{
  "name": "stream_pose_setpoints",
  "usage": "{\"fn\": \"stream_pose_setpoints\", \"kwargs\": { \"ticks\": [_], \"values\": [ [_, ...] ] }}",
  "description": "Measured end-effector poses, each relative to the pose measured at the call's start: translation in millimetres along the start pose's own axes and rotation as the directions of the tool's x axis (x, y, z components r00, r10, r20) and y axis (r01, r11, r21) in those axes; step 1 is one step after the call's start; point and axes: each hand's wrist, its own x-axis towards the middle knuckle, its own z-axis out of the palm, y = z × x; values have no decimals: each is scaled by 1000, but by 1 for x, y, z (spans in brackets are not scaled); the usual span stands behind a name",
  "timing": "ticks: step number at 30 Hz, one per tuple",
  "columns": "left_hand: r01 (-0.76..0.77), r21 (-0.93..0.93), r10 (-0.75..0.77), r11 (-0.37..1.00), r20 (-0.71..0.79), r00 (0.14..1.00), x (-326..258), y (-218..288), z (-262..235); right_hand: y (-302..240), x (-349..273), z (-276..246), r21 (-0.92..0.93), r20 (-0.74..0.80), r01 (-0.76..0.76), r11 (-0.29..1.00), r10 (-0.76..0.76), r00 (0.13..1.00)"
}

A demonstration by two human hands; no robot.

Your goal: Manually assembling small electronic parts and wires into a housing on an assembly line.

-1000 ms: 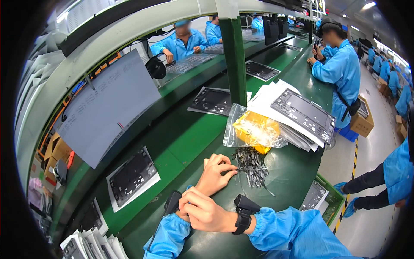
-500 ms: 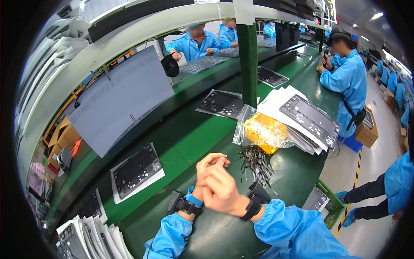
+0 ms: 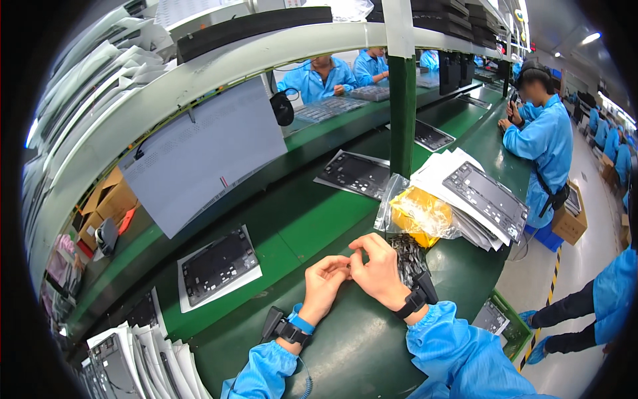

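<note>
My left hand (image 3: 323, 286) and my right hand (image 3: 380, 271) meet fingertip to fingertip over the green bench. Both are closed in a pinch around something small and dark, mostly hidden by the fingers. Just beyond my right hand lies a pile of thin dark strips (image 3: 407, 251), partly covered by that hand. Next to the pile, a yellow packet in a clear plastic bag (image 3: 423, 211) leans against a stack of white sheets. A black tablet-like frame (image 3: 487, 197) with small white patches rests on that stack.
More black frames on white sheets lie along the green line, one (image 3: 219, 266) to the left, another (image 3: 355, 174) farther off. Upright sheets and frames (image 3: 136, 366) fill the near left. A green post (image 3: 403, 120) stands ahead. Right of the bench are a green crate (image 3: 508, 326) and co-workers.
My right hand has swung off my left hand, which it partly covered, and now sits to its right, fingertips touching. The whole view has shifted slightly.
</note>
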Motion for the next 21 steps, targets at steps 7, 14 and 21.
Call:
{"fn": "stream_pose_setpoints", "kwargs": {
  "ticks": [7, 14, 21],
  "values": [
    [59, -59, -63, 997, -68, 996, -12, 11, -8, 2, -3, 4, 118, 151, -149, 982, 130, 980],
    [32, 12, -30, 999, -98, 995, -14, 12, -10, 16, 10, -12, -199, 311, -234, 952, 288, 906],
    [69, -6, -70, 998, -49, 996, -17, 12, -18, 9, 14, -14, -355, 345, -134, 925, 263, 901]
  ]
}}
